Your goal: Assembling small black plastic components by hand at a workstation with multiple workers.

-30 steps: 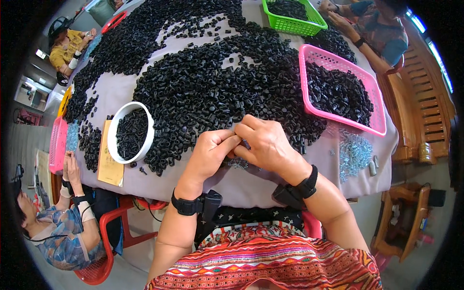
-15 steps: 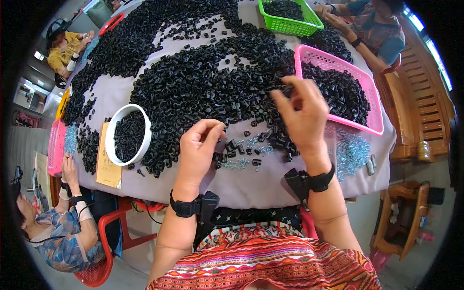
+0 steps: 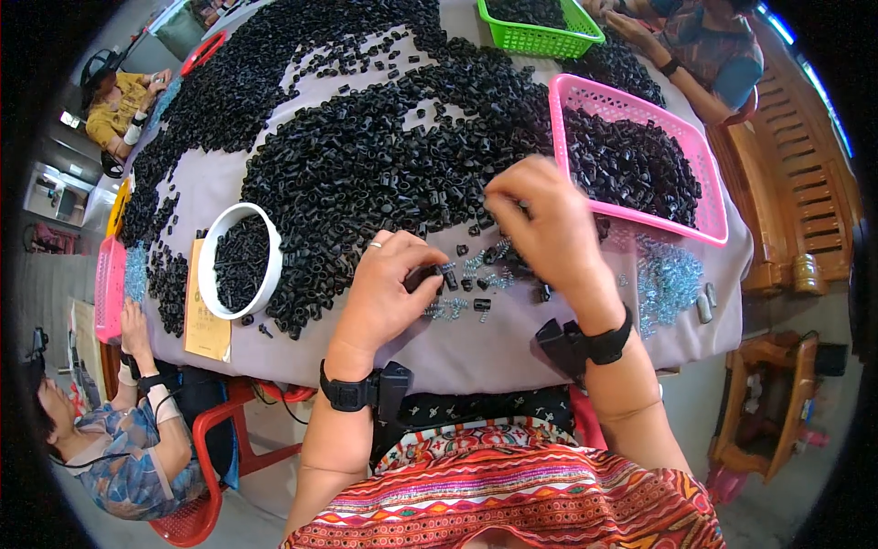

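Observation:
My left hand point(image 3: 391, 285) is above the near part of the table, thumb and fingers closed around a small black plastic part point(image 3: 422, 276). To its right, my right hand point(image 3: 547, 218) hovers with curled fingers over the edge of the big pile of black plastic parts point(image 3: 375, 174). Its fingertips are somewhat blurred, and what they pinch, if anything, is hidden. Between and below the hands lie a few loose black parts point(image 3: 482, 305) and small metal springs point(image 3: 451, 309).
A pink basket point(image 3: 722, 206) of black parts stands at right, beside a heap of springs point(image 3: 669, 285). A white bowl point(image 3: 208, 274) of small black pieces sits at left on a brown envelope point(image 3: 208, 337). A green basket point(image 3: 540, 41) is at the back. Other people sit around the table.
My right hand has moved left and slightly down, its fingers curling in. My left hand has shifted a little right and turned, showing a black part in its grip.

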Demonstrator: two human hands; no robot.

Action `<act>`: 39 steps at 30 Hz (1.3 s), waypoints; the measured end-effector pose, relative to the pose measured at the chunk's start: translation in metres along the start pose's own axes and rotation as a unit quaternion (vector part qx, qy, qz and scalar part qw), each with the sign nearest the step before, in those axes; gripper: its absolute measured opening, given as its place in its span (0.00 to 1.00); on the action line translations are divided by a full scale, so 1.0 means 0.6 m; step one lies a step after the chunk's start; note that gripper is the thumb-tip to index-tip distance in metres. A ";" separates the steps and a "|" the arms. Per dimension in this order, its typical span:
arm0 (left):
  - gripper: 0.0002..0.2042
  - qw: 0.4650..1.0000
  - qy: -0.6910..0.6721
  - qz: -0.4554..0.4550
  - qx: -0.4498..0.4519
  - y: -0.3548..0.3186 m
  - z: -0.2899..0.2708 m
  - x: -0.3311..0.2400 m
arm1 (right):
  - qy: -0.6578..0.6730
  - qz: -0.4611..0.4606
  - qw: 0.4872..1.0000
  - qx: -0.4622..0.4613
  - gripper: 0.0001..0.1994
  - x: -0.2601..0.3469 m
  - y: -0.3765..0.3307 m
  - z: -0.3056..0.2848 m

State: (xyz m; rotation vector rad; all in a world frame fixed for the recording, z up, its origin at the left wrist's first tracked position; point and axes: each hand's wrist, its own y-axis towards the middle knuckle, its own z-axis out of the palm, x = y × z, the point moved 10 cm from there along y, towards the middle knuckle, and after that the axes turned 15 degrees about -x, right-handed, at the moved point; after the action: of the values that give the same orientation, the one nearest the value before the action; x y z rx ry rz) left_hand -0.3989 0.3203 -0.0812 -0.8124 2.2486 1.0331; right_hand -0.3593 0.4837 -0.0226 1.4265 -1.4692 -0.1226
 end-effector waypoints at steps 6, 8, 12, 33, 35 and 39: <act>0.09 0.999 0.052 -0.005 0.008 0.001 0.000 0.002 | 0.010 -0.088 0.978 0.189 0.06 0.044 -0.080 0.104; 0.10 0.998 0.058 -0.017 0.001 0.000 -0.001 0.006 | -0.008 -0.089 0.978 0.188 0.05 0.041 -0.089 0.115; 0.08 0.997 0.063 -0.034 -0.019 -0.001 -0.005 0.015 | -0.048 -0.081 0.978 0.184 0.04 0.038 -0.087 0.121; 0.05 0.984 -0.041 -0.155 -0.074 -0.007 -0.013 0.043 | 0.003 -0.095 0.988 0.121 0.05 0.033 -0.071 0.112; 0.04 0.981 -0.057 -0.166 -0.087 -0.007 -0.017 0.042 | 0.027 -0.078 0.989 0.120 0.06 0.035 -0.064 0.101; 0.04 0.975 -0.093 -0.172 -0.109 -0.005 -0.024 0.041 | 0.068 -0.051 0.988 0.128 0.08 0.040 -0.059 0.097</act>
State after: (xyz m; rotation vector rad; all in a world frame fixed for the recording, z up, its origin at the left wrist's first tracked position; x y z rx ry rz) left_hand -0.4166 0.3002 -0.0911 -1.1030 1.7799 1.1448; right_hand -0.3700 0.4227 -0.0594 1.6841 -1.3357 0.1029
